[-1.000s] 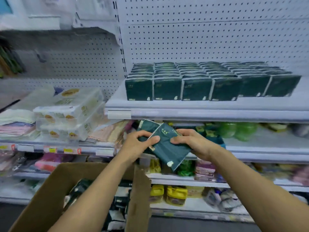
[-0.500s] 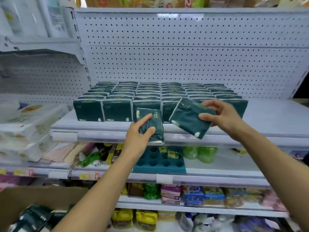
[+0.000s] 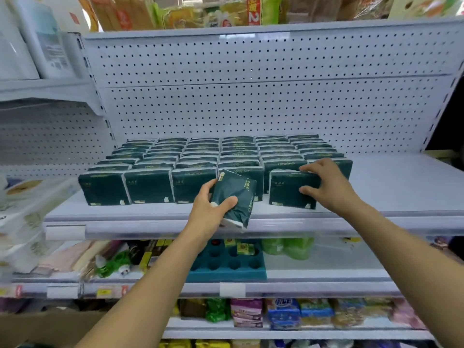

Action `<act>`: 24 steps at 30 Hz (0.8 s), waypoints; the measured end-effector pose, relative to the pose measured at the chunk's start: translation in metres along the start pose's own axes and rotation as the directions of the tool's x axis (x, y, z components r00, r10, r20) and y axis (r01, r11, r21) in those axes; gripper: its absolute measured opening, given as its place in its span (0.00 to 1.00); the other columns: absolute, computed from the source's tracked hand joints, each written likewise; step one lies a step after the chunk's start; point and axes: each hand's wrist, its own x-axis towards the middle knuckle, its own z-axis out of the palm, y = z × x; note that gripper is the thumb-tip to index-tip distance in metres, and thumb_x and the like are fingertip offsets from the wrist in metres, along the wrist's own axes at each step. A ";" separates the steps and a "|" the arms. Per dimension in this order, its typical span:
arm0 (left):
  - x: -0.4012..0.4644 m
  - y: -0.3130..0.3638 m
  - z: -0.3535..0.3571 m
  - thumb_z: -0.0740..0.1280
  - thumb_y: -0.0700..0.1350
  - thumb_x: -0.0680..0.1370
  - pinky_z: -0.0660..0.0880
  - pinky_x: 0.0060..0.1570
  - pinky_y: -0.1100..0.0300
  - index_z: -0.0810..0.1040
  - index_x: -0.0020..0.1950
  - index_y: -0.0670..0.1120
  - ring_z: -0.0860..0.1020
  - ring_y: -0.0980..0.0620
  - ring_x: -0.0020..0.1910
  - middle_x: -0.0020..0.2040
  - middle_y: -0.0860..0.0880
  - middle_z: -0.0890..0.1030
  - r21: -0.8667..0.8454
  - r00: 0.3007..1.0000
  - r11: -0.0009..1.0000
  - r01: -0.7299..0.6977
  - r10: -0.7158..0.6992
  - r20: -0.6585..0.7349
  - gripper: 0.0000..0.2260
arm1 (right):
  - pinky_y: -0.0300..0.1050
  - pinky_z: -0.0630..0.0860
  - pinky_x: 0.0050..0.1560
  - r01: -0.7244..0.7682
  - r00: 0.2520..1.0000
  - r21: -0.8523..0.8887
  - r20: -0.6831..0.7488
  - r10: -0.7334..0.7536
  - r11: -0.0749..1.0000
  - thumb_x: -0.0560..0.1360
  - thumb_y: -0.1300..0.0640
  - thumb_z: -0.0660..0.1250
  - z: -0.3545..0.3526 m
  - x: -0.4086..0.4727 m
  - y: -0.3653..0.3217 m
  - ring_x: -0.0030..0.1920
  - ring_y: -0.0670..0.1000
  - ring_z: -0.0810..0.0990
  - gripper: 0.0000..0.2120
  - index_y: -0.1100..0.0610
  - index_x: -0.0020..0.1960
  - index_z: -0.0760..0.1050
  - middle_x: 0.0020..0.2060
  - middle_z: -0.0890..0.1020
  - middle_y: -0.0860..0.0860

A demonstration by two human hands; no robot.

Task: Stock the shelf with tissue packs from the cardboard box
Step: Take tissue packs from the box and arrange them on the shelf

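Dark green tissue packs (image 3: 190,159) stand in several rows on the white shelf (image 3: 391,194). My left hand (image 3: 209,209) grips one tilted tissue pack (image 3: 238,194) just above the shelf's front edge, in front of the middle rows. My right hand (image 3: 326,184) holds another upright pack (image 3: 288,189) by its right end, fingers over its top and thumb on its front, as it stands at the front of a right-hand row. Only a brown flap of the cardboard box (image 3: 50,327) shows at the bottom left.
The shelf's right part is bare up to the pegboard back (image 3: 251,96). Shelves below carry a teal tray (image 3: 231,270), green bottles and snack packs. White tissue bundles (image 3: 27,222) sit on the left shelf unit. More goods fill the top shelf.
My right hand has set its pack down upright on the shelf at the front of a row. My left hand's pack has tilted and stays near the shelf edge. The view has risen.
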 end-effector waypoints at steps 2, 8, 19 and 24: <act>0.001 0.000 0.002 0.73 0.47 0.76 0.78 0.53 0.59 0.66 0.73 0.54 0.77 0.56 0.57 0.63 0.52 0.75 -0.014 1.000 1.000 -0.004 0.004 0.006 0.28 | 0.45 0.70 0.56 0.015 0.999 -0.034 -0.045 -0.016 0.999 0.74 0.54 0.73 0.009 0.002 -0.001 0.63 0.52 0.70 0.23 0.51 0.68 0.73 0.63 0.70 0.51; 0.004 0.002 0.006 0.73 0.48 0.76 0.76 0.36 0.69 0.65 0.74 0.54 0.78 0.58 0.54 0.63 0.52 0.75 -0.011 1.000 1.000 0.005 -0.004 0.024 0.29 | 0.51 0.76 0.50 0.069 0.990 -0.174 -0.113 -0.090 0.982 0.75 0.53 0.72 0.019 0.011 -0.004 0.67 0.54 0.66 0.24 0.51 0.70 0.72 0.66 0.69 0.52; 0.000 0.004 0.006 0.75 0.44 0.74 0.78 0.49 0.64 0.69 0.67 0.58 0.80 0.58 0.54 0.61 0.52 0.78 0.045 0.978 0.998 -0.044 0.034 0.204 0.26 | 0.54 0.72 0.55 0.229 0.929 -0.224 -0.239 -0.281 0.947 0.75 0.42 0.69 0.017 -0.002 -0.025 0.59 0.55 0.73 0.25 0.51 0.68 0.73 0.60 0.77 0.53; -0.006 0.011 0.013 0.77 0.41 0.71 0.78 0.52 0.61 0.69 0.70 0.56 0.80 0.56 0.56 0.58 0.53 0.80 0.096 0.929 0.983 -0.154 0.111 0.354 0.31 | 0.37 0.74 0.40 -0.087 0.957 0.562 0.277 -0.088 0.823 0.78 0.44 0.65 0.017 -0.036 -0.085 0.37 0.41 0.78 0.16 0.56 0.45 0.79 0.37 0.81 0.44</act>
